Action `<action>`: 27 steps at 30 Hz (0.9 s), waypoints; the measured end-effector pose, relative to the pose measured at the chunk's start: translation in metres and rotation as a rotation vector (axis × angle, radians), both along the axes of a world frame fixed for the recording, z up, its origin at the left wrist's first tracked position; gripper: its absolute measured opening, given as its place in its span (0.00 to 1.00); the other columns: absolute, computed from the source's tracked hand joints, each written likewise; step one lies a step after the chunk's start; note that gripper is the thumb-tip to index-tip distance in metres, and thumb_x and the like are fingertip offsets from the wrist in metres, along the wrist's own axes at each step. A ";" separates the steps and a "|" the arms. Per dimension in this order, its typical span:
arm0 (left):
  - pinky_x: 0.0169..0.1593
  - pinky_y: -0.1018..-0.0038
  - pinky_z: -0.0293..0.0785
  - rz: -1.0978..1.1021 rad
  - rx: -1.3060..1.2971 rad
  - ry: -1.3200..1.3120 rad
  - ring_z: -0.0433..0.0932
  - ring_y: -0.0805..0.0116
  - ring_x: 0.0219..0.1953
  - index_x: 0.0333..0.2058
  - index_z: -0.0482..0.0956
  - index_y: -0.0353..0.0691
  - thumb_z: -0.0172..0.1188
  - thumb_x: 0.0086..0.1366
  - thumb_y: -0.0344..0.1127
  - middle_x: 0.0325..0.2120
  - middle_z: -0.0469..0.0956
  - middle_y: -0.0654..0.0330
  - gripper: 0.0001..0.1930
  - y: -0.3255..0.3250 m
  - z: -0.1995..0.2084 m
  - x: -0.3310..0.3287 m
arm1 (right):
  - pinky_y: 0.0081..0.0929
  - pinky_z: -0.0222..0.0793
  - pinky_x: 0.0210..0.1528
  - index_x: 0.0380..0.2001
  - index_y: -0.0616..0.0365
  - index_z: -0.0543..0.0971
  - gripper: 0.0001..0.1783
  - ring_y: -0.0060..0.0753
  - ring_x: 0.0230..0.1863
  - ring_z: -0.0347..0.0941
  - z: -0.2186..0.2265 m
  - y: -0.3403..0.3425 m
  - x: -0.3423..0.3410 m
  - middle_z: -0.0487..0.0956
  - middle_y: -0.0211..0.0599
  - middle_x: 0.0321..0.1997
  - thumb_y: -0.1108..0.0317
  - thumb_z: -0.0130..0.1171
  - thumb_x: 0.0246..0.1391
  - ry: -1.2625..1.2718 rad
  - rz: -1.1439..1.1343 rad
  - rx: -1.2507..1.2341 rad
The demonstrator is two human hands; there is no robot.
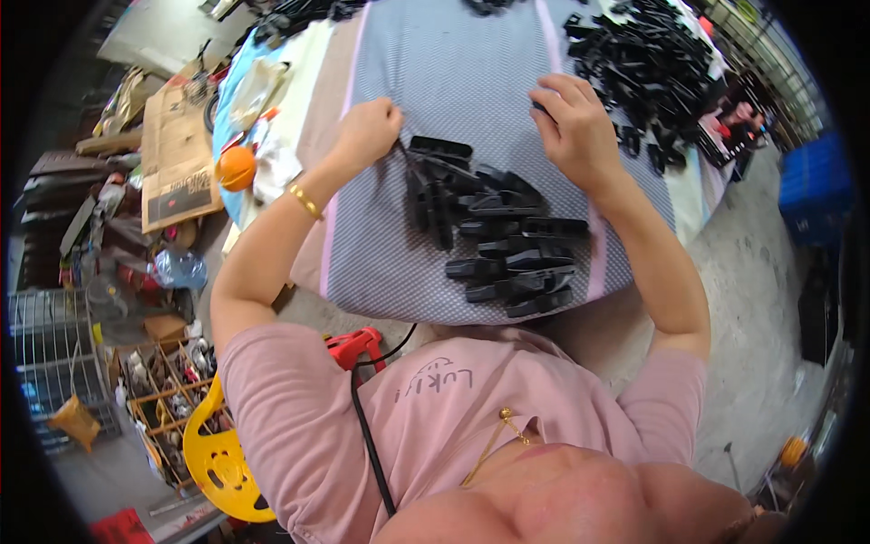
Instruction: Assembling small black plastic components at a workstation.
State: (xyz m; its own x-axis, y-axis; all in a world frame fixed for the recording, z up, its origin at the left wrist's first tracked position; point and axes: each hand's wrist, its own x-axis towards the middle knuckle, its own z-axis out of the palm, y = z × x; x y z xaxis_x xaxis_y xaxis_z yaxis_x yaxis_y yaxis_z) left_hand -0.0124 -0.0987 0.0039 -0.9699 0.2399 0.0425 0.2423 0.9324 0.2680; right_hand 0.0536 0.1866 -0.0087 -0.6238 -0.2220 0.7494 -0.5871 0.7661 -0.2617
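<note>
My left hand (370,127) is closed in a fist at the left side of the grey patterned cloth (453,82). From its fingers a thin black strand runs down to a bunch of black plastic pieces (517,240) lying on the cloth in front of me. Farther right, my right hand (577,129) is raised over the cloth with fingers curled. A small dark piece shows at its fingertips, mostly hidden by them. Beyond that hand spreads a large heap of loose black plastic pieces (643,68) at the far right of the table.
More black pieces (304,18) lie at the far left. A round orange thing (236,169) sits at the table's left edge, near a flattened cardboard box (177,154). A yellow plastic seat (217,453) and a divided wooden rack (172,399) stand lower left; a blue crate (816,190) is at right.
</note>
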 end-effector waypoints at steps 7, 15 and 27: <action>0.43 0.58 0.71 -0.244 -0.566 0.234 0.74 0.50 0.43 0.35 0.76 0.36 0.56 0.58 0.41 0.41 0.77 0.49 0.13 0.041 0.022 -0.012 | 0.37 0.68 0.43 0.38 0.58 0.79 0.13 0.42 0.40 0.74 -0.001 0.010 0.003 0.79 0.39 0.37 0.70 0.60 0.46 -0.333 -0.209 0.179; 0.64 0.58 0.52 -0.871 -0.084 0.204 0.54 0.53 0.65 0.58 0.64 0.44 0.56 0.60 0.53 0.62 0.57 0.51 0.31 0.084 -0.018 -0.023 | 0.32 0.70 0.43 0.36 0.59 0.80 0.14 0.43 0.40 0.75 0.004 0.010 0.000 0.80 0.43 0.34 0.67 0.64 0.44 -0.464 0.123 -0.123; 0.66 0.46 0.35 -1.184 0.300 -0.290 0.52 0.59 0.66 0.61 0.58 0.43 0.53 0.63 0.43 0.61 0.61 0.55 0.29 0.116 0.003 0.021 | 0.40 0.68 0.45 0.44 0.50 0.78 0.16 0.35 0.48 0.71 -0.011 0.079 -0.038 0.79 0.29 0.42 0.63 0.57 0.50 -0.344 -0.732 0.312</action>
State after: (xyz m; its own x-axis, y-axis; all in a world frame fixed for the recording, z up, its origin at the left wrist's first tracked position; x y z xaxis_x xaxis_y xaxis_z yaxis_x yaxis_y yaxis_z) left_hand 0.0089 0.0168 0.0073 -0.1489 0.9866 0.0674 0.7851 0.0765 0.6147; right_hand 0.0158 0.2659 -0.0201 -0.8711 0.1602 0.4643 0.1553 0.9866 -0.0491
